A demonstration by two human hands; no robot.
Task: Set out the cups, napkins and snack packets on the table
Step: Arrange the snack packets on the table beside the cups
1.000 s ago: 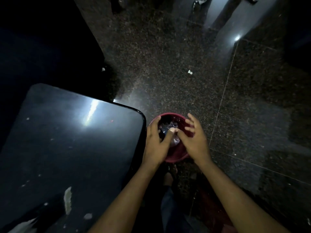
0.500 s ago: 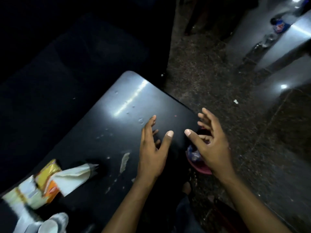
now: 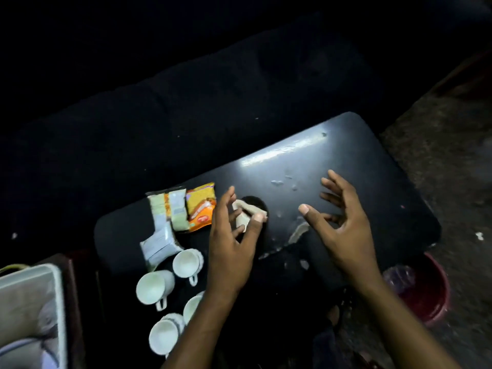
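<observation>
Far left, at the edge: a pale tray (image 3: pixel 57 294), blurry, only partly in view. Next, on the dark desk (image 3: pixel 372 166): four white cups (image 3: pixel 155 287) lying on their sides near the front edge, mouths open toward the camera, close together. Just behind the cups: snack packets (image 3: pixel 174 209) in a bunch, pale green and white ones side by side, with one orange and yellow packet (image 3: pixel 201 207) at the right end. Right of that: a small folded napkin (image 3: pixel 243 213), lying on the desk beside a dark round mark. Above the napkin: left hand (image 3: pixel 230 246), fingers (image 3: pixel 257 222) spread a little, thumb tip at the napkin's right edge; too blurry to tell if touching or gripping. Further right: torn pale scraps (image 3: pixel 298 231) stuck on the desk top. Then the right hand (image 3: pixel 338 227), held over the desk, fingers (image 3: pixel 336 179) spread wide, nothing in them. Far right, down on the speckled floor (image 3: pixel 439 155): a red bucket (image 3: pixel 432 294) just beside the desk corner, with crumpled clear plastic (image 3: pixel 399 278) inside.
</observation>
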